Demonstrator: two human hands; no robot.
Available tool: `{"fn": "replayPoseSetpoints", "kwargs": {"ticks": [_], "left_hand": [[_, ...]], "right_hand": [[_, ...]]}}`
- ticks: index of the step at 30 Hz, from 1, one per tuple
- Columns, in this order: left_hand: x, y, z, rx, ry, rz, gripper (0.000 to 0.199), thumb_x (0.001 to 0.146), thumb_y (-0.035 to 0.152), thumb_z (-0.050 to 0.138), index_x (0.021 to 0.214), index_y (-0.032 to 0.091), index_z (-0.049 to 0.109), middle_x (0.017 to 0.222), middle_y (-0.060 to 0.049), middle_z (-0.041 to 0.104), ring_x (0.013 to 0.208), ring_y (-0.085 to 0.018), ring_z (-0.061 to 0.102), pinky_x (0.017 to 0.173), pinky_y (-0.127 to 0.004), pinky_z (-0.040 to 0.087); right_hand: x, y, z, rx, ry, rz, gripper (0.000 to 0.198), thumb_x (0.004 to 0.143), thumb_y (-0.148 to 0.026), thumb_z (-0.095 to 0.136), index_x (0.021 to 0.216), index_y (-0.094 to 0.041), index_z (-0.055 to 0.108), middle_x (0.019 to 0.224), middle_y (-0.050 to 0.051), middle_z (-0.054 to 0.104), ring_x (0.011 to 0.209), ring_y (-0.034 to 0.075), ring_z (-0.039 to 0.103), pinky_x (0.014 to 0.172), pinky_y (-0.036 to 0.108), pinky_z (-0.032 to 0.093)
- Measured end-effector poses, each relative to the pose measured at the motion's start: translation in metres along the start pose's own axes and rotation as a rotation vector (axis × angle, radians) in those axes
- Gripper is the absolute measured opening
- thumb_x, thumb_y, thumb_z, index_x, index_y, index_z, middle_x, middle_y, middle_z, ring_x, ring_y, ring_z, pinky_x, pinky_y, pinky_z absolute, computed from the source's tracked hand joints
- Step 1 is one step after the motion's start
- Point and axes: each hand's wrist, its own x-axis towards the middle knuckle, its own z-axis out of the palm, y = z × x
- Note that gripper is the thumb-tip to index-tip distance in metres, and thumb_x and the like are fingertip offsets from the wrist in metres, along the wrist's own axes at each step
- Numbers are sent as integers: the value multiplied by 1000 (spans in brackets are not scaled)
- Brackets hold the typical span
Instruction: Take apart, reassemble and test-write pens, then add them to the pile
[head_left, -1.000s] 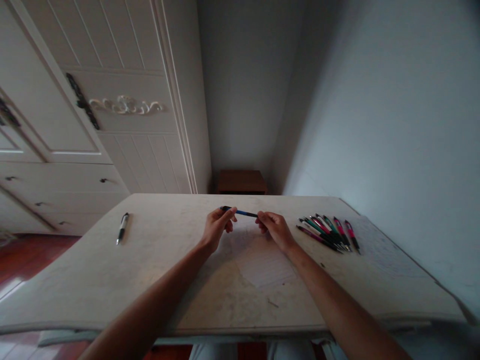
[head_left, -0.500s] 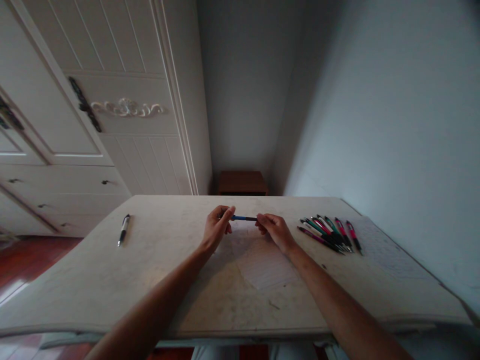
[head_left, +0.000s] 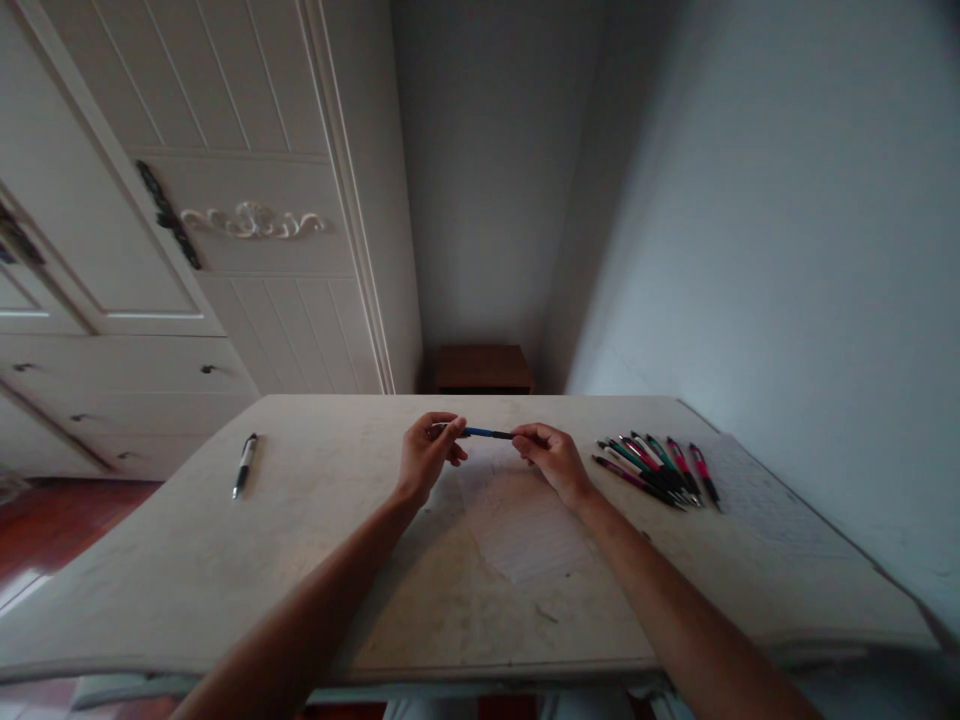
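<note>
A blue pen [head_left: 480, 432] with a dark grip section is stretched level between my two hands, above the far middle of the table. My left hand [head_left: 431, 452] pinches its left end between thumb and fingers. At the other end, the fingertips of my right hand [head_left: 551, 455] are closed on the dark part. Both ends of the pen are partly hidden by the fingers. Below the hands a lined sheet of paper [head_left: 517, 540] lies on the table.
Several pens [head_left: 660, 470] in pink, green and dark colours lie bunched at the right. One white and black pen [head_left: 244, 466] rests alone at the left of the pale table [head_left: 322, 560]. Another written sheet [head_left: 772, 500] lies along the right edge, near the wall.
My hands stay on the blue pen, with only a slight shift of the fingers and a small tilt of the pen. The camera view has moved a little.
</note>
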Motion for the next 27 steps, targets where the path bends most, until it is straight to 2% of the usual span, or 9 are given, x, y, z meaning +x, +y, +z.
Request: {"fn": "replayPoseSetpoints", "kwargs": {"ticks": [5, 9, 12, 15, 19, 22, 27], "left_hand": [[1, 0, -2, 42, -3, -8, 46, 75, 55, 68, 80, 11, 57, 64, -6, 67, 40, -10, 55, 37, -19, 40], [0, 3, -1, 6, -83, -33, 52, 71, 52, 73, 101, 13, 57, 72, -5, 68, 44, -12, 60, 41, -21, 44], [-1, 3, 0, 2, -139, -51, 56, 66, 48, 78, 104, 13, 58, 74, -4, 68, 45, -13, 61, 41, -22, 45], [-1, 2, 0, 0, -149, -49, 51, 67, 49, 77, 98, 12, 60, 71, -4, 68, 45, -12, 60, 42, -22, 45], [-1, 3, -1, 52, -83, -12, 44, 73, 55, 70, 76, 13, 59, 59, -3, 63, 40, -10, 55, 38, -20, 40], [-1, 6, -2, 106, -40, 9, 47, 76, 58, 65, 62, 15, 52, 48, 0, 57, 37, -8, 49, 37, -19, 35], [0, 3, -5, 136, -9, 17, 53, 79, 61, 59, 53, 17, 48, 36, 2, 47, 31, -7, 40, 35, -19, 28]], "right_hand": [[-1, -3, 1, 9, -19, 14, 39, 64, -49, 75, 84, -15, 71, 62, 0, 61, 55, 11, 51, 53, 24, 43], [-2, -6, 1, 31, 8, 46, 45, 69, -61, 68, 72, -15, 67, 61, 2, 61, 54, 12, 52, 51, 24, 43], [-3, -7, 1, 40, 47, 64, 52, 72, -66, 63, 62, -15, 64, 60, 4, 60, 53, 12, 51, 49, 24, 42], [-2, -6, 0, 32, 57, 54, 53, 72, -66, 62, 61, -15, 64, 60, 4, 60, 52, 11, 50, 49, 24, 41], [-1, -4, -1, 8, 32, 19, 43, 67, -57, 71, 74, -15, 69, 57, 0, 57, 51, 11, 48, 50, 24, 39], [0, -3, 0, 8, -1, 12, 38, 65, -50, 73, 81, -15, 70, 58, 0, 58, 52, 11, 48, 51, 25, 40], [-2, -6, 1, 8, -23, 14, 32, 62, -41, 76, 81, -17, 69, 66, 0, 61, 56, 12, 49, 54, 25, 40]]}}
